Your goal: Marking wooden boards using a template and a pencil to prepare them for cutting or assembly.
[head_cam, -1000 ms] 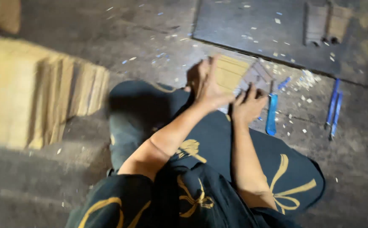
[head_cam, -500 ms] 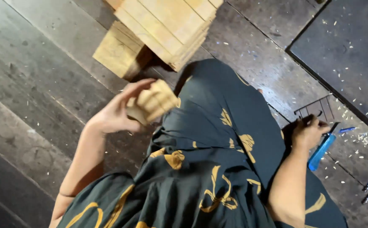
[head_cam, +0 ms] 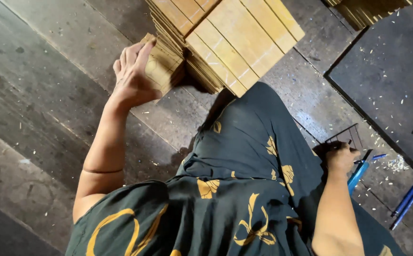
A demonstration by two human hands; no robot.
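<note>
Wooden slats (head_cam: 161, 66) in a low stack were gripped by the left hand (head_cam: 133, 76), fingers spread over their top, beside the taller pile (head_cam: 230, 38). A dark panel (head_cam: 346, 137) was pinched by the right hand (head_cam: 341, 159), well apart on the floor (head_cam: 50, 95).

Pale, matt cardboard pieces (head_cam: 237, 42) stacked on a rough, worn wooden floor (head_cam: 36, 71), beside them dark printed cloth (head_cam: 244, 156) and glossy blue plastic pens (head_cam: 405, 201)

Plank floor (head_cam: 50, 95): wood-piece stacks (head_cam: 225, 42), blue pens (head_cam: 405, 201), chips.
</note>
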